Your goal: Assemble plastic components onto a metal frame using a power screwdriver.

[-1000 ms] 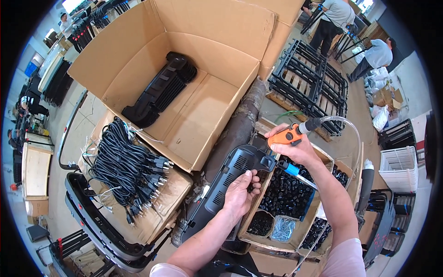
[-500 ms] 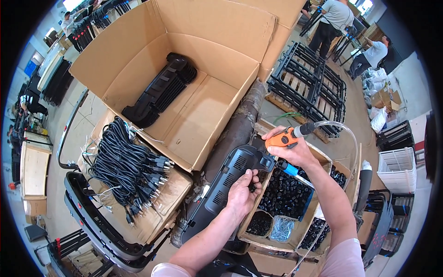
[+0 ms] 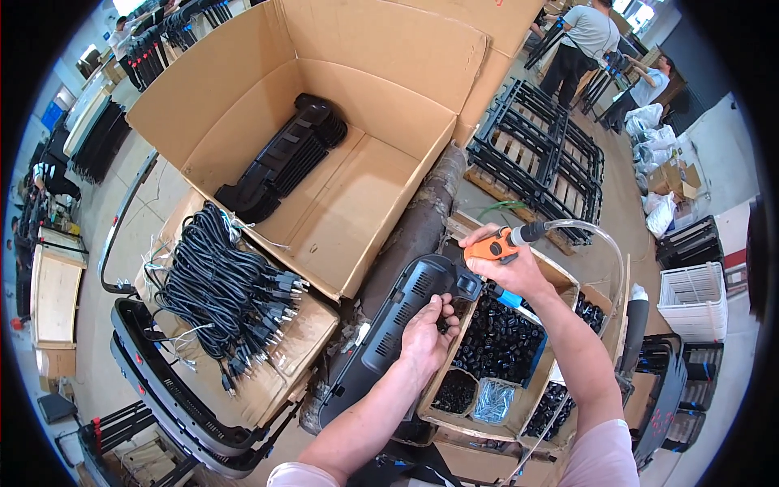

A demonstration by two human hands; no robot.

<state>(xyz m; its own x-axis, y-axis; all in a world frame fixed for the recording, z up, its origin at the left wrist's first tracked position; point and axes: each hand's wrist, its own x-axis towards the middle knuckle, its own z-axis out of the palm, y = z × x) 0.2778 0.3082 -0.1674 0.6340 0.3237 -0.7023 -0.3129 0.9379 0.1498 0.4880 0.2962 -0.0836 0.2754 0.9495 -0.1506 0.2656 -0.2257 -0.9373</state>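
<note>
A long black plastic housing [image 3: 389, 341] with vent slots lies slanted in front of me. My right hand [image 3: 518, 272] is wrapped round an orange power screwdriver [image 3: 489, 248], its black end joined to a clear hose. The tool is over the housing's far end, beside a small black block [image 3: 467, 286]; its tip is hidden. My left hand [image 3: 428, 334] rests at the housing's right edge, fingers curled together. Something small and dark shows under them, but I cannot make out what.
A wooden parts tray [image 3: 479, 428] at the right holds black fittings [image 3: 495, 341], small dark parts [image 3: 455, 393] and silver screws [image 3: 492, 401]. Left lies a bundle of black cables [image 3: 215, 284] on cardboard. A large carton [image 3: 398, 146] behind contains another black housing [image 3: 284, 158]. Other people work far off.
Both hands and the screwdriver stay nearly in place over the housing. The view has shifted very slightly. A person at the far right has moved a little.
</note>
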